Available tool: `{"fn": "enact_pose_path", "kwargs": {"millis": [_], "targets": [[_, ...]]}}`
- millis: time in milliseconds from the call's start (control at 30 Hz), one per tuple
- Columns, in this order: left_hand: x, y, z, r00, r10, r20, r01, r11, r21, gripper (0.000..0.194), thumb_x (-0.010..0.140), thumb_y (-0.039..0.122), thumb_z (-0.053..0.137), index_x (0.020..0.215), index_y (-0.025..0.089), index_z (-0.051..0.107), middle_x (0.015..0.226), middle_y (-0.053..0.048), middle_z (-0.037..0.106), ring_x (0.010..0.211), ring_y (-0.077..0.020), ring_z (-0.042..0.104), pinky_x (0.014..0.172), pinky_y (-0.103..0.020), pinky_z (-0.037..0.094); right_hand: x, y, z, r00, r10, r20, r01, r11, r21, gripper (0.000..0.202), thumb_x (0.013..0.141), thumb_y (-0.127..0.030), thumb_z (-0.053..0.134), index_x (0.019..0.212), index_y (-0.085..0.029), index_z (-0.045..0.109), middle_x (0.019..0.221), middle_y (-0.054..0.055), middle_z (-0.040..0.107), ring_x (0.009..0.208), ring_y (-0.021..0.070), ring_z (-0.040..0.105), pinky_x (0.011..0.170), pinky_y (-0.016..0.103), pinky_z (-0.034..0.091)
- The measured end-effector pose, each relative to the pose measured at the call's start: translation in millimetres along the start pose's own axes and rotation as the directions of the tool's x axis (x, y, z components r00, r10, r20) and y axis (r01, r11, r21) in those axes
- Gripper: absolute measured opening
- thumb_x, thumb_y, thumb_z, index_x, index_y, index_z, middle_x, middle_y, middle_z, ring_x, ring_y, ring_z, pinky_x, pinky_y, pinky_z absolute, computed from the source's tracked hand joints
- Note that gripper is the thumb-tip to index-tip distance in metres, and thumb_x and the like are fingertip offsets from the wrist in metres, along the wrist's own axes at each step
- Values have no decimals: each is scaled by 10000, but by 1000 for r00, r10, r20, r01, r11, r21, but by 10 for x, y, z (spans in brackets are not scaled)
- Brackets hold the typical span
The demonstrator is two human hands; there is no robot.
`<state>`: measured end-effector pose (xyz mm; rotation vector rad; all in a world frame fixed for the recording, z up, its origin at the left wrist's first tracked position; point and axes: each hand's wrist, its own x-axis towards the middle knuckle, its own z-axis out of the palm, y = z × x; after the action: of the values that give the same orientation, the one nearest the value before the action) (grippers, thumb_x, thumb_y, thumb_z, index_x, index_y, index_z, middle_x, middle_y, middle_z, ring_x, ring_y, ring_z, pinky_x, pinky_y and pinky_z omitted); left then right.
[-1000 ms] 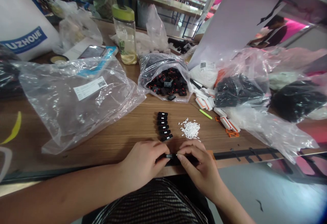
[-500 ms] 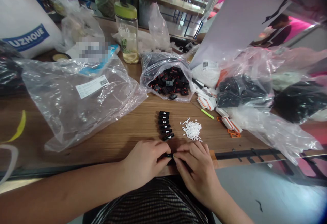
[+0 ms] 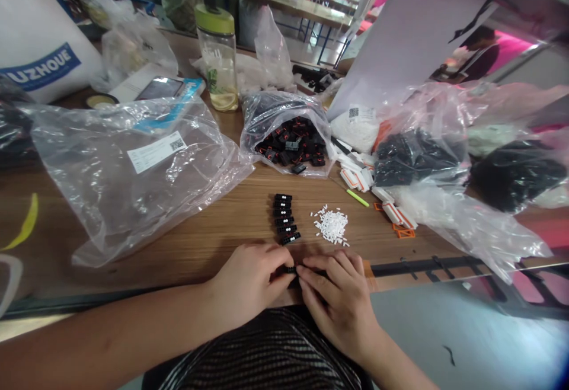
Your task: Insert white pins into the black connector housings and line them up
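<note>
Near the table's front edge, my left hand [image 3: 255, 274] pinches a small black connector [image 3: 290, 269] between thumb and fingers. My right hand [image 3: 335, 283] is at the connector's right end, its thumb and fingertips pressed together there; whether a tiny piece is between them is hidden. Just beyond my hands, several black connectors [image 3: 283, 213] lie in a column, each with white dots on top. A loose pile of small white pieces [image 3: 332, 225] lies to their right.
An open clear bag of black connectors [image 3: 291, 141] lies behind the column. A large plastic bag [image 3: 178, 165] covers the left. A bottle [image 3: 219, 61] stands behind. White-and-orange parts [image 3: 399, 215], a green stick [image 3: 357, 198] and more bags [image 3: 422, 153] are at the right. A person [image 3: 480, 55] is in the background.
The whole view has shifted slightly. My right hand's fingers have closed in a little over the connector's right end; my left hand keeps its pinch.
</note>
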<state>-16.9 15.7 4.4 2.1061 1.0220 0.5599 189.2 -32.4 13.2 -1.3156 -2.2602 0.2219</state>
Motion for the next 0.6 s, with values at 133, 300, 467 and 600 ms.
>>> {"fn": "enact_pose_path", "kwargs": {"millis": [133,300,467,600], "targets": [[-13,-15,21,1000,-4,-13,5,1000,9,21,856,199,678,875,195,672,798,-11,690,668,-158,614,608,-284,460,-62,367,-125,964,216,-153,-211,976,45,160,889,-217,610,993,-284,713,1001,29,728,920,232,663,828,441,446],[-16,-18,38,1000,19,-19,-19,1000,21,14,861,190,659,850,195,664,790,-5,689,654,-146,607,602,-279,455,-147,929,-291,895,438,-83,-439,898,0,177,904,-370,615,901,-252,747,993,56,740,958,246,677,877,449,477],[-12,-12,38,999,40,-30,-39,999,32,50,876,202,626,843,199,663,772,-1,683,640,-141,606,594,-271,457,-96,996,-321,899,437,34,-439,897,57,203,902,-404,619,914,-262,763,989,56,739,980,236,672,887,433,489],[-8,-10,43,999,28,-27,-27,999,36,20,850,186,665,842,203,660,773,4,692,642,-147,609,600,-280,452,-47,942,-320,916,398,49,-395,916,-67,196,879,-437,648,862,-276,758,936,36,740,917,239,670,921,476,429]]}}
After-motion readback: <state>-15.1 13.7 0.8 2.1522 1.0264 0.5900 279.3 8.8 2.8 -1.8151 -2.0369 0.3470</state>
